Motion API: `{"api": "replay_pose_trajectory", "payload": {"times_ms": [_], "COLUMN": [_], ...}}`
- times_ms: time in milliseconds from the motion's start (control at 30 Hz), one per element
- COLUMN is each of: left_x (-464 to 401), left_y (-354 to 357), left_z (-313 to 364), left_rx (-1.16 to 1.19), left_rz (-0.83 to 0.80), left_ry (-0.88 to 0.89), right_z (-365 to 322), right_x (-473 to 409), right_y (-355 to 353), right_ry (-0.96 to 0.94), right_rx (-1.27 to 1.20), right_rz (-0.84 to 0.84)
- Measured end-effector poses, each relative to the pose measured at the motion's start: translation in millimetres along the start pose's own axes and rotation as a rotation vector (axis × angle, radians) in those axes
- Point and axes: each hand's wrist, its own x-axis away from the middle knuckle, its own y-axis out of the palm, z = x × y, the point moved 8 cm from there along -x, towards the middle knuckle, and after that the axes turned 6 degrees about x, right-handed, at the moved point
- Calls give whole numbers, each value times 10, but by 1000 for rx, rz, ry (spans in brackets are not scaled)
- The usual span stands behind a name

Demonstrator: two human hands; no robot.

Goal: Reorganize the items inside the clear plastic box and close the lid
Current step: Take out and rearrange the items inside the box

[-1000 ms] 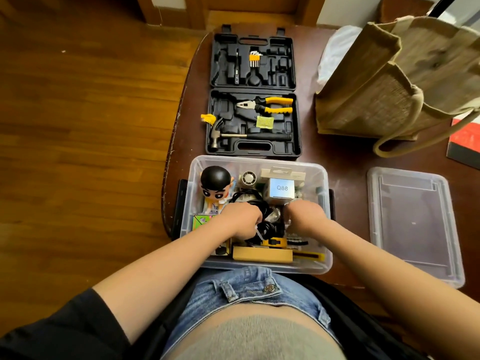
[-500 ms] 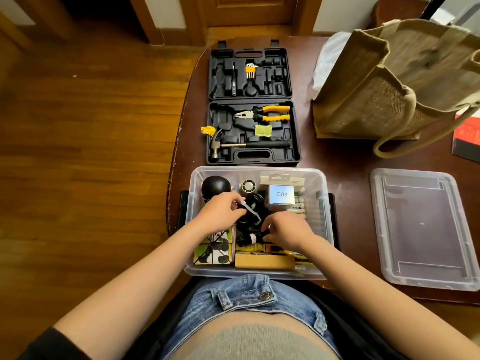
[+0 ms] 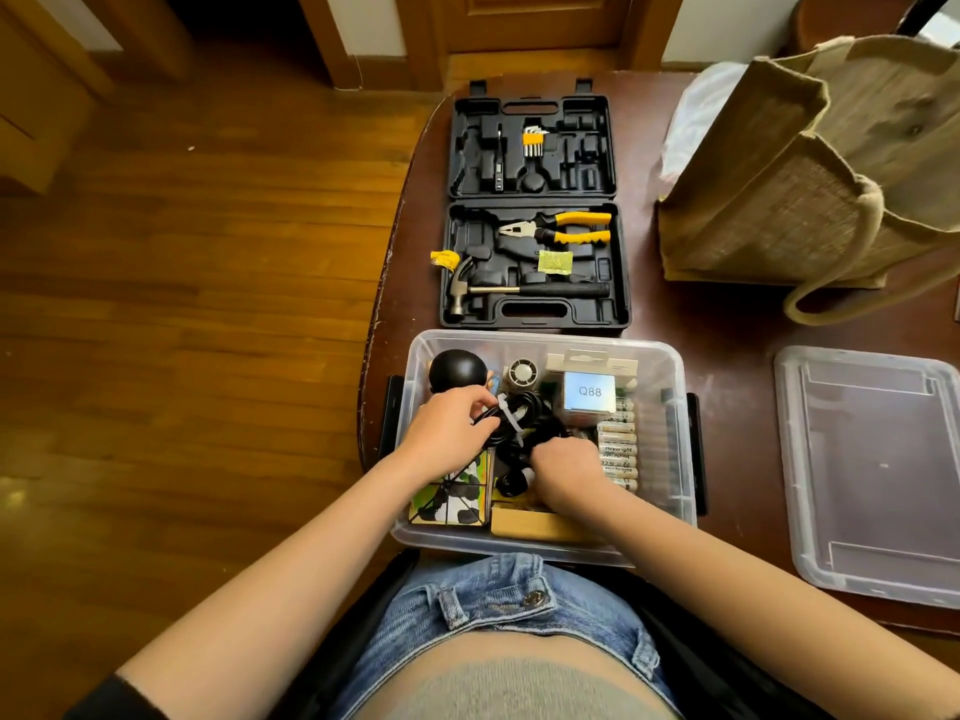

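The clear plastic box [image 3: 670, 387] sits open at the table's near edge, against my lap. Inside are a black-headed figurine [image 3: 456, 371], a coiled black cable [image 3: 524, 418] with a white tie, a silver Q88 box [image 3: 589, 392], a row of batteries [image 3: 618, 449], a picture card [image 3: 457, 493] and a tan cardboard piece [image 3: 535, 524]. My left hand [image 3: 449, 433] pinches the cable coil at the box's left middle. My right hand [image 3: 563, 467] is closed over the cable's lower part, fingers hidden. The box's clear lid [image 3: 878, 475] lies flat on the table to the right.
An open black tool case [image 3: 535, 210] with pliers, a hammer and hex keys lies just beyond the box. A large burlap bag [image 3: 810, 163] stands at the back right. The table edge [image 3: 374, 324] drops to wooden floor on the left.
My left hand moved up toward the figurine and took the cable coil. My right hand shifted down and left onto the cable. The picture card and batteries are now uncovered.
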Motion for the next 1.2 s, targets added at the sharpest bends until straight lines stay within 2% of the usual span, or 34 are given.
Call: {"api": "replay_pose_trajectory", "payload": {"times_ms": [233, 333, 533, 733, 833, 1033, 1133, 1200], "left_x": [20, 10, -19, -45, -53, -44, -35, -40], "left_y": [88, 104, 95, 53, 57, 118, 188, 233], "left_z": [-31, -14, -22, -37, -40, 11, 40, 51], "left_rx": [26, 41, 66, 117, 131, 85, 14, -31], "left_rz": [-51, -61, -58, -39, -42, -81, -128, -145], "left_ry": [-7, 3, 6, -2, -9, 10, 28, 33], "right_z": [-114, -131, -3, 110, 386, 838, 754, 581], "right_x": [-8, -11, 19, 190, 350, 645, 591, 542], "right_y": [166, 151, 112, -190, -436, -529, -481, -388], "right_ry": [-27, 8, 83, 59, 69, 194, 134, 44], "right_rx": [20, -4, -214, -384, -318, 55, -2, -84], "right_rz": [-256, -293, -194, -122, -82, -66, -30, -67]}}
